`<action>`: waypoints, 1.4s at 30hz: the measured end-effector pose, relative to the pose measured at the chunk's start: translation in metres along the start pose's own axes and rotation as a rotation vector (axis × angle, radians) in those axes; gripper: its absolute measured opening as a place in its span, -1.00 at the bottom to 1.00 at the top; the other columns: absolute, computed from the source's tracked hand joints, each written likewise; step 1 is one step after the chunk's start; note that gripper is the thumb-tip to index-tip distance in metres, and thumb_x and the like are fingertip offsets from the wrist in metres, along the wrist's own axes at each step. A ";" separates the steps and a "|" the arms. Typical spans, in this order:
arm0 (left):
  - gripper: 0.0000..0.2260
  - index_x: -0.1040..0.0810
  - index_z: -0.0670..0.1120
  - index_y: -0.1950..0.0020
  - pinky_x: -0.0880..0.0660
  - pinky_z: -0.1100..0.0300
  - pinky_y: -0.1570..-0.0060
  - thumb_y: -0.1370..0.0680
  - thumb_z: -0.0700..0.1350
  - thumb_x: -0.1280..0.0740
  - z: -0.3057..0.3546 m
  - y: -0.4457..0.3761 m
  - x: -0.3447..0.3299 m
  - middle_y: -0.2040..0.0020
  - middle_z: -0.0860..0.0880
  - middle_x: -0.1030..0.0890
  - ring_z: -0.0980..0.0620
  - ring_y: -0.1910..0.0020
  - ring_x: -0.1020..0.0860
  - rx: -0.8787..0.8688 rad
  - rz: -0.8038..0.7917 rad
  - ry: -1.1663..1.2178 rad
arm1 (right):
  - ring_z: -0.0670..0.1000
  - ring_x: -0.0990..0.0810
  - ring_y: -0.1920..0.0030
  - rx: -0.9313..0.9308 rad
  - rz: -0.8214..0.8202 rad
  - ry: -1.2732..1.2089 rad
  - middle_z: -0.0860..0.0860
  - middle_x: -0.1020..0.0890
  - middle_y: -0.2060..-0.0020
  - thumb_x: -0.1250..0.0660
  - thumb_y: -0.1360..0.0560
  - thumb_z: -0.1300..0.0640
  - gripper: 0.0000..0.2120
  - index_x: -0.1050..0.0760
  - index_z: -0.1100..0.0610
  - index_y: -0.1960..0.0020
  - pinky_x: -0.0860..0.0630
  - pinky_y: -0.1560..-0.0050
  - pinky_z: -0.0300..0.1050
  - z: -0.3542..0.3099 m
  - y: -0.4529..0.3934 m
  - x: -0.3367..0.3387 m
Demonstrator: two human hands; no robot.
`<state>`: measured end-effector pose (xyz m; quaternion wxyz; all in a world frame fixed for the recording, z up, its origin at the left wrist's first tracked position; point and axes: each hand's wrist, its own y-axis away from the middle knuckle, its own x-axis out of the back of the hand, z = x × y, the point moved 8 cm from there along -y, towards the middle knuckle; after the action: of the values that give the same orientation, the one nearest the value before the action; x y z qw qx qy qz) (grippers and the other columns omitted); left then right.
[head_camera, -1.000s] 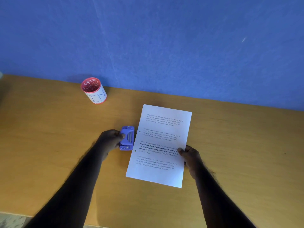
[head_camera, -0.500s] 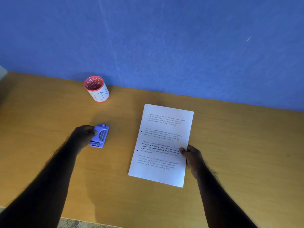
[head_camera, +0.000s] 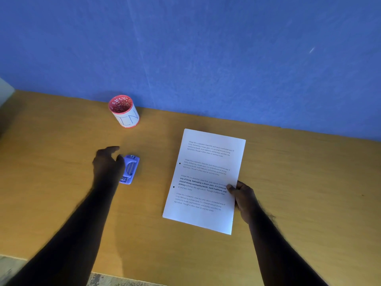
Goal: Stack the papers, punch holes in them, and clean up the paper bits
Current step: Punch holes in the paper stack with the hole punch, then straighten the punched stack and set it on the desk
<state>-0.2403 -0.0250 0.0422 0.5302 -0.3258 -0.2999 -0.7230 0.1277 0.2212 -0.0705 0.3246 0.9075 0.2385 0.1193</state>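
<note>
A white stack of printed papers lies on the wooden table, with two punched holes near its left edge. My right hand grips the stack's right edge, thumb on top. A small purple hole punch rests on the table, well left of the papers. My left hand is beside the punch's left side with its fingers spread and lifted; only the thumb is near the punch.
A red and white cup with writing on its side stands at the back, near the blue wall. The table's front edge runs along the bottom left of the view.
My left hand slid the hole punch away from the papers to the left, then opened its fingers off it. My right hand kept hold of the stack.
</note>
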 end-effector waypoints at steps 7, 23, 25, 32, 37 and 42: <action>-0.33 -0.31 -0.08 -0.52 -0.55 0.03 -0.17 -0.47 0.02 -0.47 0.103 0.084 -0.088 -0.27 -0.09 -0.62 -0.01 -0.17 -0.61 -0.117 -0.701 0.389 | 0.16 -0.68 -0.04 0.177 -0.093 -0.151 0.16 -0.70 -0.08 -0.28 -0.58 0.24 -0.79 -0.59 0.21 -0.18 -0.62 0.00 0.10 -0.046 0.036 0.037; -0.77 -0.65 -0.10 -0.18 -0.59 0.09 -0.12 -0.54 -0.25 -0.42 0.227 0.169 -0.099 -0.11 0.05 -0.69 0.15 -0.08 -0.67 -0.421 -0.666 0.681 | -0.16 -0.69 0.03 0.646 0.127 0.029 -0.14 -0.74 0.07 -0.49 -0.44 0.17 -0.86 -0.72 -0.03 0.05 -0.56 0.04 -0.34 -0.148 0.083 0.153; -0.79 -0.67 -0.13 -0.16 -0.58 0.08 -0.11 -0.53 -0.26 -0.43 0.218 0.172 -0.112 -0.09 0.04 -0.69 0.16 -0.05 -0.66 -0.395 -0.650 0.601 | -0.21 -0.68 0.11 0.600 0.161 0.104 -0.25 -0.72 0.16 -0.51 -0.42 0.15 -0.89 -0.70 0.00 0.07 -0.52 0.14 -0.42 -0.133 0.069 0.156; -0.81 -0.70 -0.15 -0.13 -0.57 -0.01 -0.08 -0.53 -0.20 -0.44 0.203 0.175 -0.128 -0.04 0.05 -0.72 0.00 -0.07 -0.68 -0.325 -0.597 0.495 | -0.24 -0.69 0.09 0.526 0.138 0.100 -0.25 -0.72 0.12 -0.51 -0.42 0.13 -0.84 -0.69 -0.14 0.12 -0.52 0.17 -0.45 -0.111 0.049 0.161; -0.84 -0.70 -0.17 -0.10 -0.55 0.00 0.03 -0.54 -0.20 -0.42 0.206 0.172 -0.131 -0.03 -0.08 -0.73 -0.07 0.03 -0.66 -0.288 -0.567 0.455 | -0.26 -0.68 0.09 0.498 0.102 0.125 -0.29 -0.71 0.15 -0.50 -0.43 0.16 -0.83 -0.66 -0.08 0.05 -0.51 0.16 -0.45 -0.112 0.044 0.159; -0.85 -0.67 -0.22 -0.08 -0.55 0.01 -0.03 -0.56 -0.20 -0.39 0.242 0.172 -0.126 -0.06 -0.08 -0.69 -0.08 -0.05 -0.65 -0.380 -0.541 0.470 | -0.28 -0.68 0.18 0.543 0.136 0.121 -0.27 -0.72 0.19 -0.49 -0.44 0.15 -0.89 -0.67 -0.05 0.09 -0.51 0.24 -0.45 -0.143 0.042 0.180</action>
<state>-0.0096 0.1915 0.1048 0.3055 -0.1529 -0.1064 -0.9338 0.2438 0.3606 0.0770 0.0461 0.9663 0.2192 0.1267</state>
